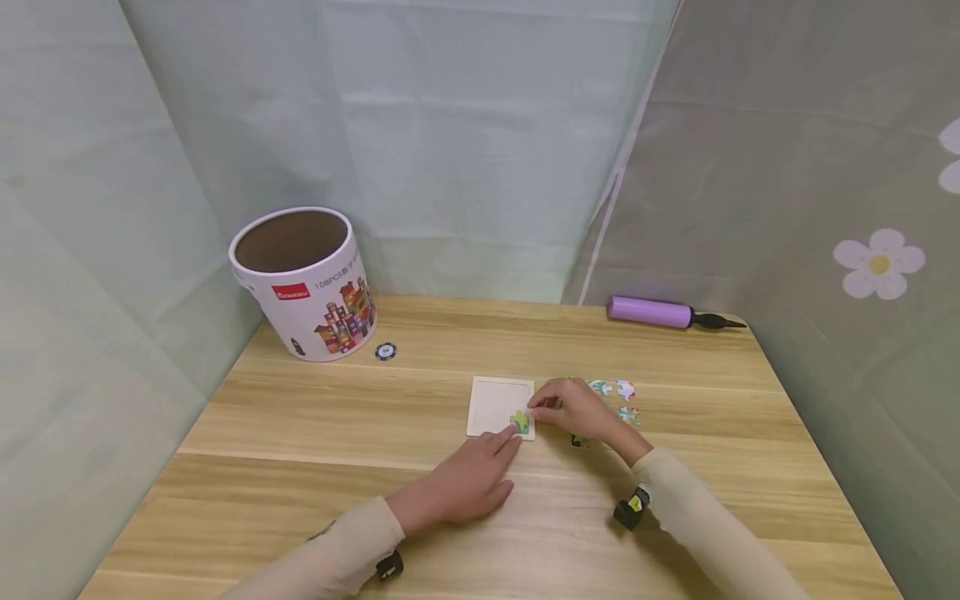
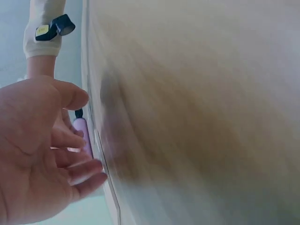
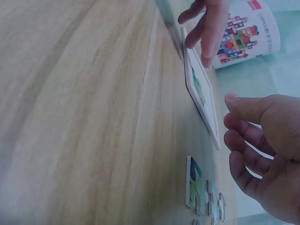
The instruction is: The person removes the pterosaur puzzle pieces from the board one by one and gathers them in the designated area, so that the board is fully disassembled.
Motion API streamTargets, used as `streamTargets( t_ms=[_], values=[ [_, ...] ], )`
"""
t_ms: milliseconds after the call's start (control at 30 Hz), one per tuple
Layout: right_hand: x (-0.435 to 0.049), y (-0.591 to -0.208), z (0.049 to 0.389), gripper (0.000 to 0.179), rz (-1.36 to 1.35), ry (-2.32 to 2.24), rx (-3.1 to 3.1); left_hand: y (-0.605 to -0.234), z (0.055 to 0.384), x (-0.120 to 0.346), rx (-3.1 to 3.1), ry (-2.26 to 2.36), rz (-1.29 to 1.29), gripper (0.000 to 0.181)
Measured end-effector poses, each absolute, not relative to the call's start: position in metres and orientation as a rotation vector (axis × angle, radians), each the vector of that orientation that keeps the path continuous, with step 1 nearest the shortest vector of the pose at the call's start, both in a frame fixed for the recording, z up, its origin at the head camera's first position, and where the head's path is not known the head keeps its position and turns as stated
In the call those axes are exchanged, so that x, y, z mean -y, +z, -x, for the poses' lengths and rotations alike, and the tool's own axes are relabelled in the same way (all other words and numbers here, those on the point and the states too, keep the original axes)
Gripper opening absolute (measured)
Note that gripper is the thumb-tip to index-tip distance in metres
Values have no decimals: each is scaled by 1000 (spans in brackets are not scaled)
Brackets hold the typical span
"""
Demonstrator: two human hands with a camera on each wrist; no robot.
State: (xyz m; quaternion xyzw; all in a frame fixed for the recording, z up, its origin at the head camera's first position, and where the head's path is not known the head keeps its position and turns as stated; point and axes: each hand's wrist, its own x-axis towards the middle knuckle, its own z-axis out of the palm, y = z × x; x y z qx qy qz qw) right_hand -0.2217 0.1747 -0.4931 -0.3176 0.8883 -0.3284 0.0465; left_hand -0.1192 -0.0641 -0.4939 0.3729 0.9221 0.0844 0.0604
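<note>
A pale square puzzle tray (image 1: 491, 398) lies on the table, with a green jigsaw piece (image 1: 521, 421) in its near right corner. My left hand (image 1: 476, 477) reaches in from the near side, fingers extended, the fingertips at that piece. Over the tray's right edge, my right hand (image 1: 576, 408) is bent with its fingers loosely curled. Nothing shows between its thumb and fingers in the right wrist view. Several loose jigsaw pieces (image 1: 626, 389) lie right of the tray, partly covered by the right hand; a green and dark one (image 3: 193, 185) is nearest in the right wrist view.
A large white bucket (image 1: 315, 304) with printed blocks stands at the back left, a poker chip (image 1: 386, 352) beside it. A purple hand pump (image 1: 651, 312) lies along the back right edge. Cloth curtains (image 1: 480, 150) hang behind the wooden table (image 1: 337, 417).
</note>
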Motion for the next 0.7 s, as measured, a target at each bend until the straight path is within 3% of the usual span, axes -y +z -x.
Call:
streamTargets(
  t_ms=[167, 700],
  values=[
    [-173, -496, 224, 8, 978, -985, -2702, -490, 129, 76, -2823, 281, -1159, 60],
    [-165, -501, 228, 16, 958, -899, -2700, -499, 145, 108, -2737, 218, -1104, 77]
  ],
)
